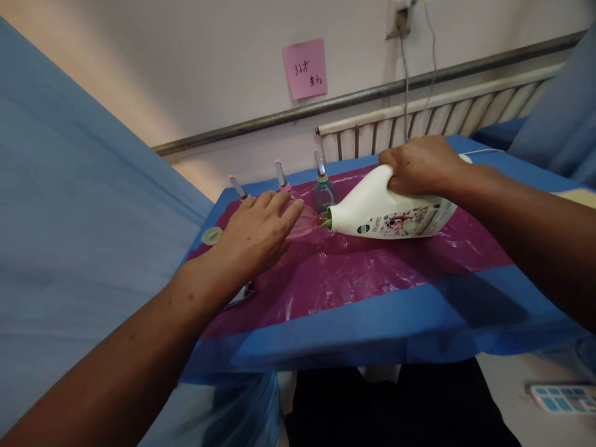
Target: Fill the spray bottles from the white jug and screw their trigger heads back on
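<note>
Over purple sheeting (pixel 335 279), right hand (pixel 421 166) grips tilted white jug (pixel 361 208).

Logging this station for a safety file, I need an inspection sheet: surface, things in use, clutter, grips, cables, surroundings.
Surface: wrinkled purple sheet over a blue cover.
Things in use: white jug tilted, mouth at the pink bottle; blue bottle upright behind.
Clutter: pale round piece at left; shiny object partly hidden by the left forearm.
Grips: right grip closed on the jug; left grip at the pink bottle, hold unclear.
Cables: two grey cables hang along the wall.
Surroundings: pink note, pipe, radiator, blue curtain.
</note>
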A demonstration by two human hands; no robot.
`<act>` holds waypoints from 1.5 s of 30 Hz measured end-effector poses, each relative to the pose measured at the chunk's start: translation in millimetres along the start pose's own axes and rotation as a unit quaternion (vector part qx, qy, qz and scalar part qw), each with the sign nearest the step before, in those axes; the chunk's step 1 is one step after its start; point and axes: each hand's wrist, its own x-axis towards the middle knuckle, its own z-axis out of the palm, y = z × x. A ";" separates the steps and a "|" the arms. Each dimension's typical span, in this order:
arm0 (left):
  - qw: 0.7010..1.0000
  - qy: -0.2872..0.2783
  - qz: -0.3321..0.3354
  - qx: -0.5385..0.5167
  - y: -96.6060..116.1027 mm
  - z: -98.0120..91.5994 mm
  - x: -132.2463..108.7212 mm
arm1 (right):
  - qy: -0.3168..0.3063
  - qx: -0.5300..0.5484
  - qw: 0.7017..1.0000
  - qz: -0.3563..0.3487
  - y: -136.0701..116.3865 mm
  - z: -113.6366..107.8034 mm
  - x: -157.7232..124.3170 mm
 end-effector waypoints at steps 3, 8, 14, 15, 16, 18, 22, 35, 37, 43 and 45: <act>1.000 -0.002 0.010 0.000 -0.4 -1.0 0.6 | -0.003 0.000 1.000 0.002 -1.7 -1.5 -1.0; 1.000 0.011 0.018 -0.011 -0.3 -0.9 1.1 | -0.001 0.005 1.000 0.002 -2.5 -1.3 -1.4; 1.000 0.000 0.016 -0.005 0.3 -1.6 2.3 | 0.005 0.018 1.000 0.000 -2.1 -0.5 -0.6; 1.000 0.000 0.017 -0.002 0.1 -1.5 2.5 | 0.005 0.017 1.000 -0.001 -2.3 -0.6 -0.5; 1.000 0.001 0.019 0.000 -0.1 -1.2 2.7 | 0.004 0.015 1.000 -0.002 -2.6 -0.8 -0.6; 1.000 0.007 0.018 0.001 -0.7 -0.3 3.0 | 0.004 0.014 1.000 -0.003 -3.2 -1.2 -0.7; 1.000 0.011 0.020 0.007 -1.6 -0.2 4.1 | 0.001 0.008 1.000 0.006 -4.6 -2.3 -0.8; 0.999 0.005 0.037 0.014 -3.0 -5.3 6.6 | 0.000 0.000 1.000 -0.011 -3.5 -1.7 -0.4; 0.999 0.012 0.038 0.004 -3.1 -6.4 6.8 | 0.004 -0.006 1.000 -0.009 -2.5 -0.6 0.0; 0.999 0.015 0.041 0.007 -4.0 -11.0 7.4 | 0.010 0.034 0.999 -0.005 0.7 0.9 -0.1; 0.999 0.016 0.045 0.004 -4.4 -13.2 8.2 | 0.011 0.038 0.999 -0.002 1.2 0.5 -0.5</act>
